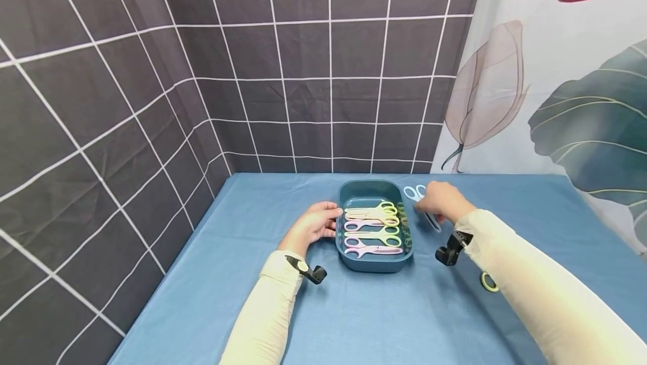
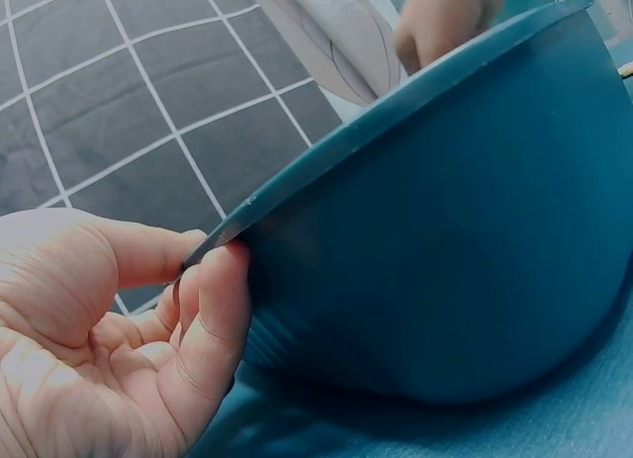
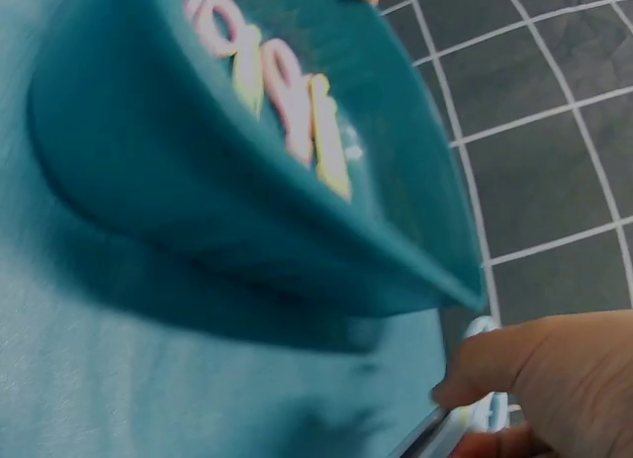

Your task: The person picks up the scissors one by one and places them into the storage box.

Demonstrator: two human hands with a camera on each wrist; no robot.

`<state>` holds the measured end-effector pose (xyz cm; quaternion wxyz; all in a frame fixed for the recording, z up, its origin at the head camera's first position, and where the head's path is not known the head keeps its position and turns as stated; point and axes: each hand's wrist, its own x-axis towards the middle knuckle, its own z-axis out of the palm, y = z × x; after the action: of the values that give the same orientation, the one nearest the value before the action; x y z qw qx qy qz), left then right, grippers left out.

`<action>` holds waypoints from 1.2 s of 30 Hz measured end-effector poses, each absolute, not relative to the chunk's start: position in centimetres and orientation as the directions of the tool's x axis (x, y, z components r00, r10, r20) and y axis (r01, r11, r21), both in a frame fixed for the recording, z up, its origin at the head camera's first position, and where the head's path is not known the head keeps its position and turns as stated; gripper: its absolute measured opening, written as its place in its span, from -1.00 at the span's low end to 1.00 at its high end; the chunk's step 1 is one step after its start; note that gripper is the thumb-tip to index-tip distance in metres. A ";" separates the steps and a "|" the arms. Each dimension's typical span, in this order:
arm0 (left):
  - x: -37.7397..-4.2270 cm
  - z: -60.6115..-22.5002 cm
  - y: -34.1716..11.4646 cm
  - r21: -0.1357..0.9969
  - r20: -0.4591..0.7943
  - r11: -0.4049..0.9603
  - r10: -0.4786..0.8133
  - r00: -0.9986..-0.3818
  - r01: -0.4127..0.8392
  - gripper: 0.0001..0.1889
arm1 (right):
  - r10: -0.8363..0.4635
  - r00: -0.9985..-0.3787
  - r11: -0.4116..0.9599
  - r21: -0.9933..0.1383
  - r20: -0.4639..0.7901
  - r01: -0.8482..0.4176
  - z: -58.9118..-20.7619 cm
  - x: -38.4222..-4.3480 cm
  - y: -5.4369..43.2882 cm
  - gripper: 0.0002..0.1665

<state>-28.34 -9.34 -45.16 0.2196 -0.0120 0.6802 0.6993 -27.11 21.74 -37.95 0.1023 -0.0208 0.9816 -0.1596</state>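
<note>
A teal plastic basin (image 1: 374, 264) stands on the blue cloth. Inside, several pairs of scissors lie in a row with handles facing alternate sides, among them pink scissors (image 1: 376, 250) and yellow-green scissors (image 1: 371, 235). My left hand (image 1: 317, 222) pinches the basin's left rim between thumb and fingers; the left wrist view shows this grip closely. To the right of the basin, my right hand (image 1: 443, 201) grips light blue scissors (image 1: 415, 193) around their middle. Their handle loops point away from me and the blades extend below the fingers, low over the cloth.
A yellow-green ring (image 1: 482, 282) lies on the cloth, partly covered by my right sleeve (image 1: 536, 275). Dark curtains with a white grid (image 1: 303, 101) hang behind and to the left; a white leaf-print curtain (image 1: 546, 146) hangs at the right. Blue cloth (image 1: 227, 247) covers the table.
</note>
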 end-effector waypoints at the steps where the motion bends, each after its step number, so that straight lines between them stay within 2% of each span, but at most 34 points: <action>1: -28.4 -45.2 -9.4 0.946 -0.316 0.023 0.290 -0.903 -0.324 -0.75 | -0.084 -0.981 0.950 -0.312 -0.175 -0.026 -37.6 -27.2 21.5 -0.70; 6: -28.5 -45.2 -9.5 0.944 -0.320 0.019 0.290 -0.902 -0.329 -0.76 | -0.176 -0.983 0.935 -0.323 -0.053 -0.150 -36.4 -27.8 20.3 -0.66; 12: -28.6 -45.3 -9.7 0.947 -0.312 0.015 0.289 -0.905 -0.322 -0.81 | -0.382 -0.922 0.881 -0.276 0.065 -0.385 -35.9 -28.5 18.3 -0.77; 19: -28.5 -45.3 -9.6 0.948 -0.310 0.020 0.295 -0.904 -0.318 -0.86 | -0.577 -0.817 0.801 -0.185 0.013 -0.569 -36.5 -28.5 15.9 -0.90; 24: -28.4 -45.2 -9.5 0.947 -0.311 0.017 0.293 -0.904 -0.320 -0.79 | -0.610 -0.790 0.788 -0.137 -0.056 -0.600 -37.2 -28.4 14.6 -0.89; 31: -28.3 -45.1 -9.4 0.949 -0.305 0.012 0.294 -0.906 -0.316 -0.77 | -0.694 -0.718 0.719 -0.129 -0.060 -0.683 -38.0 -28.2 13.4 -0.82; 36: -28.4 -45.0 -9.4 0.946 -0.313 0.013 0.297 -0.902 -0.324 -0.78 | -0.689 -0.717 0.724 -0.116 -0.106 -0.680 -38.7 -28.2 12.6 -0.79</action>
<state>-28.39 -9.41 -44.99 0.2210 -0.0102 0.6765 0.7024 -28.19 12.64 -38.66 0.0709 -0.3697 0.9258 -0.0342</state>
